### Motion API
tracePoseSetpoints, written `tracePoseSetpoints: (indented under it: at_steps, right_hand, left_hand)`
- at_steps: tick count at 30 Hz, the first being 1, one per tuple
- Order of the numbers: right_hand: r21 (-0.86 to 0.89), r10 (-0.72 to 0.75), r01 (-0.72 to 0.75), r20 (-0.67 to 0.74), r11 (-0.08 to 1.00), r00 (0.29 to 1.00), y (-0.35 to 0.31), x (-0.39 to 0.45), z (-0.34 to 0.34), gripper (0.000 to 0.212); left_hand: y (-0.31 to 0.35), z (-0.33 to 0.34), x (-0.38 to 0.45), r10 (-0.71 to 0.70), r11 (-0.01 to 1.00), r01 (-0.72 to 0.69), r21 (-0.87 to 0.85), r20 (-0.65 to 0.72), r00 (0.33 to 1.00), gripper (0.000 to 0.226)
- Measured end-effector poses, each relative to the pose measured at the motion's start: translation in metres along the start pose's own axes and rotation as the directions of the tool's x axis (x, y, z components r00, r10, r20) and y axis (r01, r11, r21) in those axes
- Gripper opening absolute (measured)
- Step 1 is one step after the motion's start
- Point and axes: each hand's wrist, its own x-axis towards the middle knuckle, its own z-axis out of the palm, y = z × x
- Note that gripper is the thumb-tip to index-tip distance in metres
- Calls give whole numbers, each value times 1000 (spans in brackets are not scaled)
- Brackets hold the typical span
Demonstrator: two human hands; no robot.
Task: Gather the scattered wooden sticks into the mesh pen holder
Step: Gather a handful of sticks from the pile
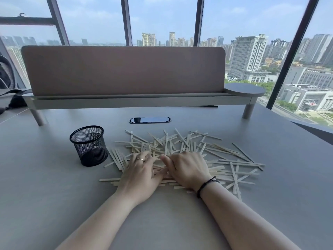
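Sticks (pixel 180 147) are being pinched by left hand (pixel 140 175) and right hand (pixel 187 170), bunched for the empty holder (pixel 89 145).

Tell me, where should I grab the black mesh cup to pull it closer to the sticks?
Probably take the mesh pen holder by its round side wall, near the top rim, coming from its right, the side facing the wooden sticks. It stands upright and looks empty, so a grip around the wall should slide it easily.
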Motion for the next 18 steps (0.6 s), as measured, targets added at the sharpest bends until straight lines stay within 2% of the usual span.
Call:
tracePoseSetpoints:
  at_steps: [2, 6, 8, 9, 13, 18]
  right_hand:
    - [-27, 12, -14, -65, 1000, 998, 2, 0, -1, 65]
    - [-43, 55, -58, -65, 997, 996, 8, 0, -1, 72]
    - [-58, 44, -48, -73, 997, 996, 9, 1, -3, 73]
    - [-60, 40, -45, -74, 997, 996, 10, 1, -5, 74]
    - [-68, 41, -47, -87, 997, 995, 14, 3, -15, 77]
    - [-52, 29, -33, -76, 998, 997, 20, 1, -22, 81]
  left_hand:
    - [-2, -3, -2, 23, 998, -20, -64, 37, 999, 83]
    - [-1, -9, -4, 68, 996, -60, -64, 139, 988, 101]
    - [-2, -7, -3, 73, 994, -61, -94, 128, 989, 104]
    - [-3, -6, -2, 80, 990, -69, -126, 90, 993, 98]
    - [-12, -2, 3, 81, 975, -86, -205, -32, 996, 47]
    - [-17, -4, 3, 106, 965, -113, -235, -42, 994, 17]
